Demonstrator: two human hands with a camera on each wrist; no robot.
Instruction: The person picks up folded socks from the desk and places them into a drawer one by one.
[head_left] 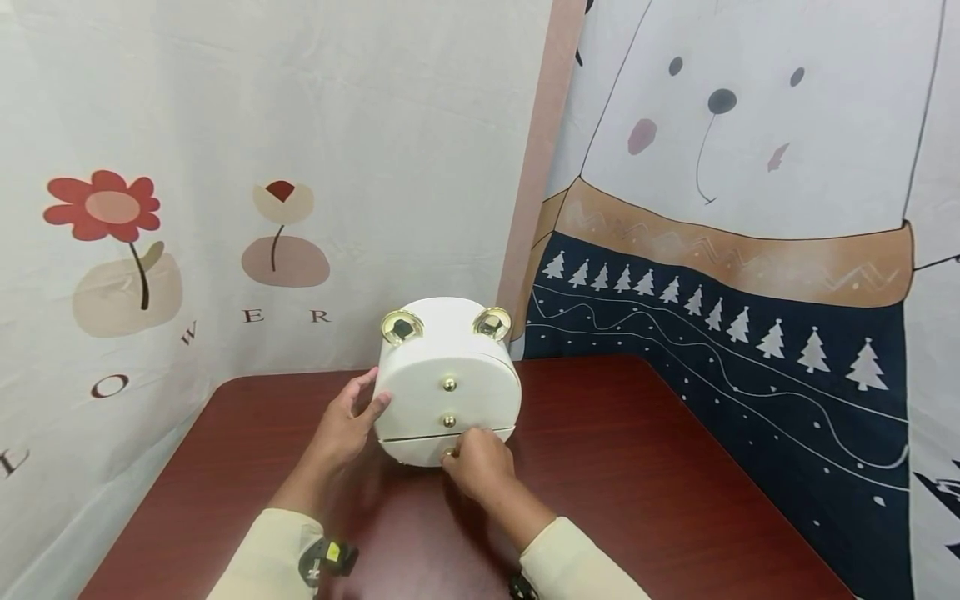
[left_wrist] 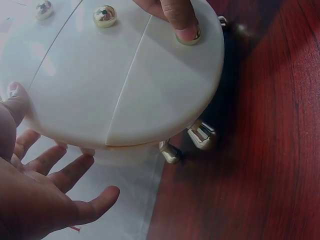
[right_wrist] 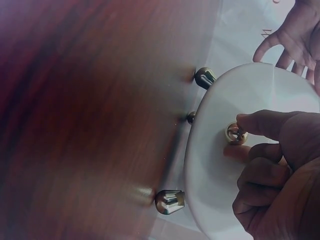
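Note:
A white, rounded jewelry box [head_left: 450, 358] with gold knobs down its front and two gold rings on top stands on the table. My right hand [head_left: 482, 460] pinches the gold drawer knob [right_wrist: 236, 134] of the bottom drawer [head_left: 412, 451] between thumb and index finger, the other fingers curled. A thin dark line runs along that drawer's upper edge. At the box's left side is my left hand [head_left: 347, 425], thumb at the front edge. Its fingers [left_wrist: 72, 172] are spread and mostly straight along the side wall. Short gold feet [left_wrist: 202, 134] show under the box.
The dark red wooden table [head_left: 600, 467] has its back edge just behind the box. A pale cloth [head_left: 375, 167] with printed flowers hangs behind it, and a bear print [head_left: 735, 250] covers the right. Pale sleeves [head_left: 270, 550] and a dark wrist strap [head_left: 322, 560] are on the arms.

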